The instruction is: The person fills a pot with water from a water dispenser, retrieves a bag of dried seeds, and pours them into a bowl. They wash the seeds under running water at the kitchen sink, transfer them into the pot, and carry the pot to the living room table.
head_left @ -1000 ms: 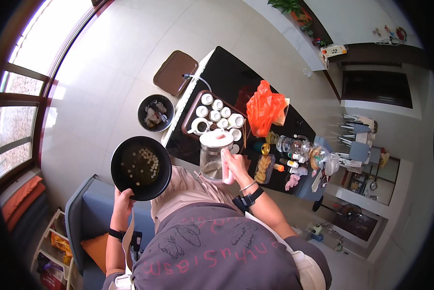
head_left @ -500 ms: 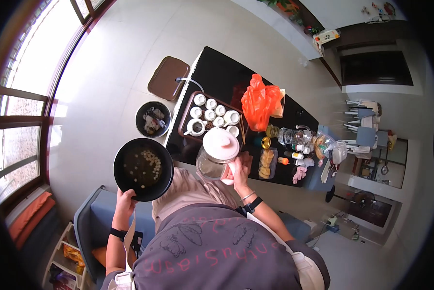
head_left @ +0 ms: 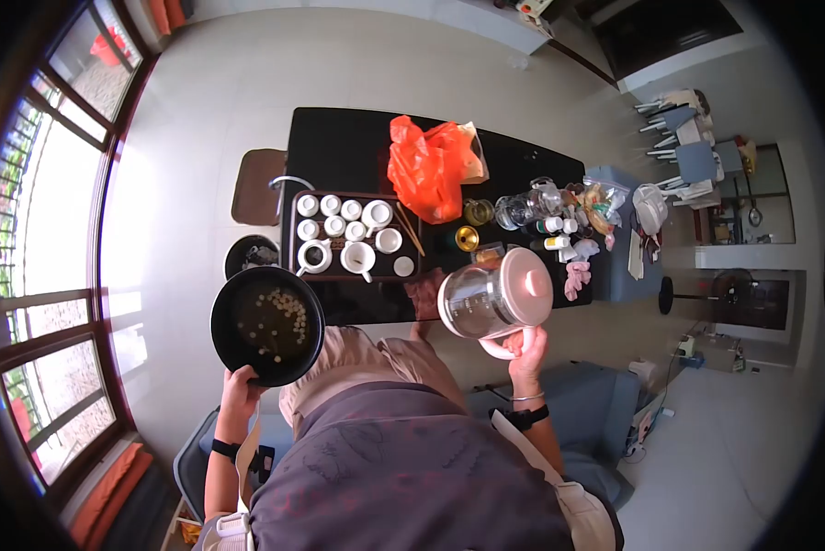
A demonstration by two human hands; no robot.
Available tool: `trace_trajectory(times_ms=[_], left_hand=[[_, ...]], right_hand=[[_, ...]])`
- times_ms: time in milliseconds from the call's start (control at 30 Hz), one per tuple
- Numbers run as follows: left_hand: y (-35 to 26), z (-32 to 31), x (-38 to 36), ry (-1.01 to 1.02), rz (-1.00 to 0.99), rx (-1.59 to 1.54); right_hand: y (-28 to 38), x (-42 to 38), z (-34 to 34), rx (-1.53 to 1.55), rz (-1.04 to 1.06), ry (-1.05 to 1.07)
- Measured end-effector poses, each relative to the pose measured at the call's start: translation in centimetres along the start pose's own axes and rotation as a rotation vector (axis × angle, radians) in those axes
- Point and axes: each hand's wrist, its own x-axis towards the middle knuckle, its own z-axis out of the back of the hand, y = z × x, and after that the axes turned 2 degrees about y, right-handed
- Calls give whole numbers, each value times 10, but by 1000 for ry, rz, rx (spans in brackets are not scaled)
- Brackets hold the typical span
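Right hand point(head_left: 523, 352) grips the glass kettle point(head_left: 493, 296) by its part-hidden handle; left hand point(head_left: 239, 384) holds the black bowl point(head_left: 266, 324).

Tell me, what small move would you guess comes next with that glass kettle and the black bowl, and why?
Probably bring the clear glass kettle with the pale lid over toward the round black bowl. The right hand holds the kettle by its handle, lifted off the black table. The left hand grips the bowl, which holds dark liquid with pale round pieces. The two vessels are apart.
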Motion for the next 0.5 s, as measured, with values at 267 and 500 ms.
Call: trace_trajectory(times_ms=[267, 500], left_hand=[[56, -118, -5, 82, 12, -86], [101, -236, -43, -13, -25, -94]], right_hand=[[5, 89, 168, 3, 146, -384], [-42, 216, 273, -179, -3, -591]])
